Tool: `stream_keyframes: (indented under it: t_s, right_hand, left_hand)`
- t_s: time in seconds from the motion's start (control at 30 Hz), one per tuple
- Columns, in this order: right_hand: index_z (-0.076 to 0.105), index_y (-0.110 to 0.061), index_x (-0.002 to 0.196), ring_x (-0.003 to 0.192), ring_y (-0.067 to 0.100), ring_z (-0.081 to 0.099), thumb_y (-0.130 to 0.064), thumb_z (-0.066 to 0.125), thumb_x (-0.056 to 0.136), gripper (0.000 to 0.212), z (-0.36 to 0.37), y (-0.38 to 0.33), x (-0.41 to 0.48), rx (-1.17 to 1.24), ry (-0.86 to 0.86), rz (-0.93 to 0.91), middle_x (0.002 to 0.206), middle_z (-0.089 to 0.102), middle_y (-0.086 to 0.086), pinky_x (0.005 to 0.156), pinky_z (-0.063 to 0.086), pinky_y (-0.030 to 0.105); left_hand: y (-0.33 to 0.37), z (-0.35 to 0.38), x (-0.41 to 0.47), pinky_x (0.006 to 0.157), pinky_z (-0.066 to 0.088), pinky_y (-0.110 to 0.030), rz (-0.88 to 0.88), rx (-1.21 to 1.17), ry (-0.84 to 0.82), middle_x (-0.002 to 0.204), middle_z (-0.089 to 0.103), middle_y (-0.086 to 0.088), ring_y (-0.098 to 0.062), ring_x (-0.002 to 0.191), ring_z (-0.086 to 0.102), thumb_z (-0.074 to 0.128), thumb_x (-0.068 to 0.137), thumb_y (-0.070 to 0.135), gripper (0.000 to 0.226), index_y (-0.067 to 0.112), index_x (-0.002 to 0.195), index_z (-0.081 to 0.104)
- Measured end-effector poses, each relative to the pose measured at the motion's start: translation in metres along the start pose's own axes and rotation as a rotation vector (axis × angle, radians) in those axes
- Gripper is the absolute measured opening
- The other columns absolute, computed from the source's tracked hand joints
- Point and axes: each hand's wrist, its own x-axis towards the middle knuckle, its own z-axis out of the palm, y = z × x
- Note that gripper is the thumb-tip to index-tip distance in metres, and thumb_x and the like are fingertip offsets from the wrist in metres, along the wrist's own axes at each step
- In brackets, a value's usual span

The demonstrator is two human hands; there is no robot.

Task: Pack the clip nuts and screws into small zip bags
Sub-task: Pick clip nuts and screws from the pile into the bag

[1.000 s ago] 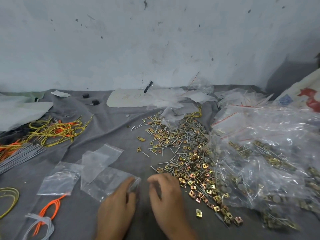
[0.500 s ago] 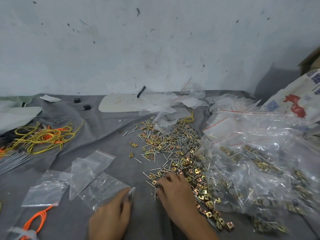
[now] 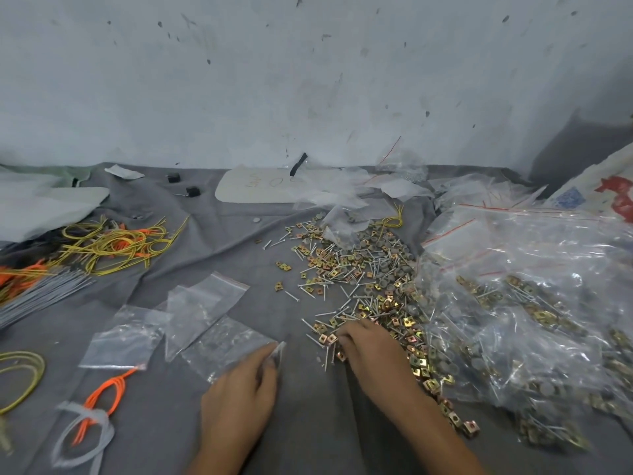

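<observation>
Three small zip bags (image 3: 205, 303), clear, lie left of centre on grey cloth (image 3: 308, 426). Left hand (image 3: 239, 399) pinches the right edge of the nearest bag (image 3: 226, 344). Loose pile of clip nuts (image 3: 394, 303) and screws (image 3: 342, 269) lies centre-right, beside a heap of filled bags (image 3: 513, 303). Right hand (image 3: 370, 354) rests on the pile's near edge, fingers curled down into it. Whether they grasp any piece cannot be told.

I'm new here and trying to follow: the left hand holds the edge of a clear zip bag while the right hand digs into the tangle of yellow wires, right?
Not quite. In the head view the right hand is on the pile of clip nuts and screws, not the yellow wires, which lie far to the left. The left hand does hold the zip bag by its edge.
</observation>
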Motion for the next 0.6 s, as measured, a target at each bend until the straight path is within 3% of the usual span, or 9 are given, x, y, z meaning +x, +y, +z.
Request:
stream_keyframes:
  t_s: [0.13,0.27,0.33,0.43,0.5,0.6]
  right_hand:
    - [0.067,-0.027,0.095,0.078,0.005,0.058,-0.026,0.058,0.100,0.010,-0.006,-0.008,-0.002,0.261,0.122,0.099,0.082,0.066,-0.013,0.069,0.047,0.023]
    - [0.073,-0.015,0.096,0.069,0.014,0.067,-0.007,0.065,0.095,0.011,-0.007,-0.026,-0.003,1.042,0.079,0.409,0.077,0.071,0.007,0.067,0.058,0.026]
    - [0.073,-0.007,0.101,0.075,0.016,0.068,0.004,0.063,0.093,0.017,-0.003,-0.035,-0.007,1.257,0.037,0.465,0.085,0.070,0.012,0.073,0.060,0.028]
    - [0.073,-0.001,0.108,0.087,0.017,0.069,0.011,0.065,0.088,0.025,0.005,-0.048,-0.013,1.475,-0.014,0.500,0.096,0.069,0.013,0.079,0.059,0.030]
    - [0.073,0.000,0.110,0.088,0.018,0.068,0.013,0.067,0.085,0.028,0.009,-0.052,-0.016,1.571,-0.034,0.494,0.093,0.068,0.010,0.082,0.058,0.031]
    - [0.075,-0.007,0.107,0.081,0.015,0.066,0.009,0.070,0.085,0.027,0.016,-0.057,-0.019,1.438,-0.034,0.418,0.086,0.068,0.004,0.078,0.057,0.027]
  left_hand:
    - [-0.002,0.000,0.001,0.088,0.049,-0.033,0.007,-0.018,-0.009,0.118,0.070,0.019,-0.017,0.116,0.063,0.050,0.094,0.051,0.033,0.059,0.126,0.053]
    - [-0.006,0.001,0.002,0.092,0.048,-0.034,-0.002,-0.050,-0.010,0.129,0.066,0.017,-0.019,0.120,0.061,0.053,0.092,0.040,0.042,0.058,0.130,0.052]
    - [-0.007,0.001,0.003,0.092,0.048,-0.035,-0.004,-0.070,-0.003,0.128,0.067,0.016,-0.020,0.119,0.062,0.053,0.091,0.040,0.043,0.058,0.130,0.052]
    - [-0.009,0.001,0.003,0.092,0.050,-0.035,-0.002,-0.125,-0.016,0.122,0.070,0.013,-0.020,0.114,0.064,0.054,0.091,0.036,0.044,0.056,0.130,0.053]
    - [-0.009,0.000,0.002,0.094,0.050,-0.037,0.002,-0.160,-0.019,0.122,0.071,0.012,-0.019,0.113,0.064,0.054,0.092,0.034,0.043,0.053,0.131,0.056]
    - [-0.008,-0.002,0.001,0.095,0.050,-0.037,0.008,-0.193,-0.023,0.124,0.070,0.012,-0.018,0.113,0.063,0.044,0.084,0.042,0.050,0.050,0.131,0.059]
